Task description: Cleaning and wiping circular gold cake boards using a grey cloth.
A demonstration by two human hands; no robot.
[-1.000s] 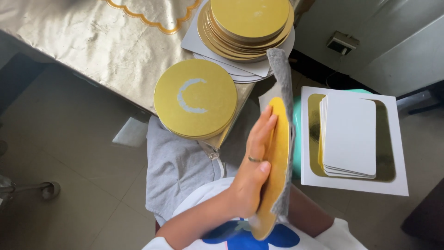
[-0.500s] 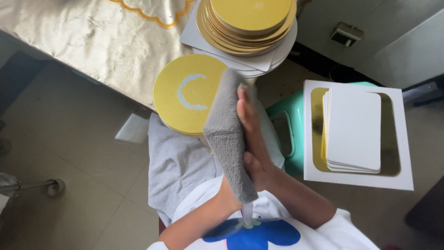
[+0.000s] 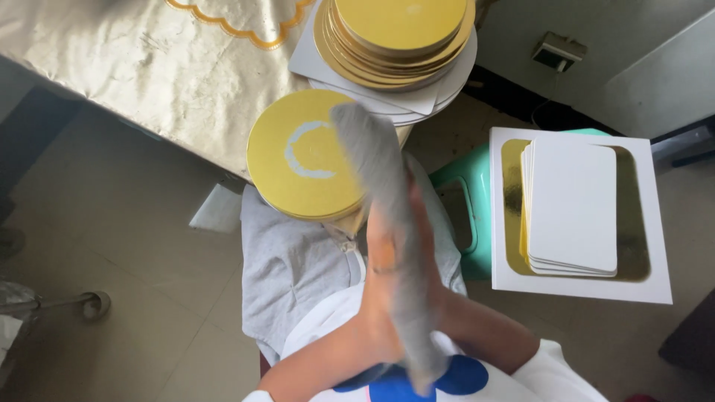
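Grey cloth [image 3: 387, 223] stands on edge in front of the person's chest, a long blurred strip running from above the lap up toward the tabletop [image 3: 149, 67], and it is pressed between two palms. Left hand [image 3: 383, 279] lies flat against the near side of the cloth, fingers straight and pointing up, a ring on one finger; it is clamped on the cloth rather than curled around it. Right hand [image 3: 426, 246] is mostly hidden behind the cloth, only its edge and fingers showing, pressed flat against the far side. Whether anything sits inside the cloth cannot be told. Just beyond the fingertips a round gold board [image 3: 298, 167] with a pale curved smear on its face rests at the tabletop's edge, above the person's grey-clad lap. Farther back on the gold-covered tabletop sits a stack of gold round boards [image 3: 398, 33] on white sheets. To the right, a green stool [image 3: 465, 186] carries a square white board [image 3: 581, 283] with a gold inset, and a pile of white rectangular cards [image 3: 573, 205] lies on it.
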